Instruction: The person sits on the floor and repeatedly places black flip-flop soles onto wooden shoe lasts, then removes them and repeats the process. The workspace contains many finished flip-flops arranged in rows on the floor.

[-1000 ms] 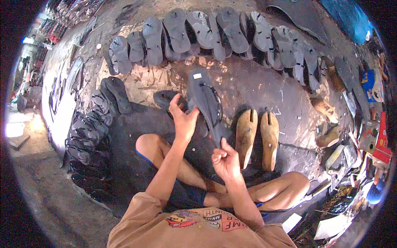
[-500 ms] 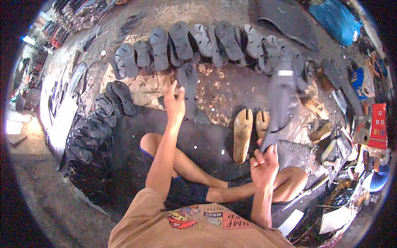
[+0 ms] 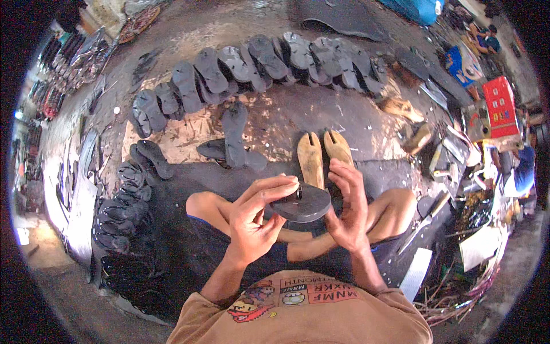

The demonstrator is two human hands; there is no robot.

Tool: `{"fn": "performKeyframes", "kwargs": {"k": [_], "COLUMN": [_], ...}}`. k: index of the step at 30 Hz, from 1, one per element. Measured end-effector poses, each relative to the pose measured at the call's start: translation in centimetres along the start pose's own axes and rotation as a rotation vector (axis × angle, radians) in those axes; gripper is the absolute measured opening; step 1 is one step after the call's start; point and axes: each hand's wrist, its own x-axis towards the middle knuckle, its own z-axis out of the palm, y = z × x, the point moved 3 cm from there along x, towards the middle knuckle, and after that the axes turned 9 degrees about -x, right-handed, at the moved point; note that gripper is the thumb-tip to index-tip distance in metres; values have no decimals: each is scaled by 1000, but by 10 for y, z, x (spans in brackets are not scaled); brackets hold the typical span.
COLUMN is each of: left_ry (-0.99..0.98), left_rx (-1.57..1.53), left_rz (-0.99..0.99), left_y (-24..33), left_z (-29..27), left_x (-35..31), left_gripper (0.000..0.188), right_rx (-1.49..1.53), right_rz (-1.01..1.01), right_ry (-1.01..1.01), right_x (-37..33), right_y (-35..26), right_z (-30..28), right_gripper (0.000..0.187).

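A dark sandal sole (image 3: 306,210) is held up between my two hands, above my crossed legs. My left hand (image 3: 255,215) grips its left side, fingertips beside a small black strap piece standing up from the top. At the other side my right hand (image 3: 350,206) holds the sole's edge, thumb low and fingers raised. Just beyond stand two wooden foot lasts, the left last (image 3: 310,155) and the right last (image 3: 338,146), each with a slot at its far end. A loose dark sole (image 3: 234,135) lies farther left, overlapping other dark pieces.
A curved row of dark sandals (image 3: 266,57) spans the far side. More sandals (image 3: 123,206) are lined up at the left. On the right lie more wooden lasts (image 3: 404,109), a knife (image 3: 421,226), and a red box (image 3: 500,106). A person (image 3: 487,40) sits at the far right.
My right hand has brought the dark sole in from the right. My left hand has drawn back from the loose sole and now grips the held one. The view has shifted.
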Motion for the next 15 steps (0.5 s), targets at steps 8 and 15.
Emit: {"fn": "performKeyframes", "kwargs": {"k": [8,15], "left_ry": [-90,-133], "left_rx": [40,63], "left_rz": [-35,-179], "left_y": [8,-41], "left_z": [16,18], "left_x": [11,27], "left_gripper": [38,37], "right_rx": [-21,2], "right_rz": [-16,49], "right_ry": [-164,-277], "right_x": [7,33], "right_y": [-36,17], "right_z": [-24,-12], "right_gripper": [72,49]}}
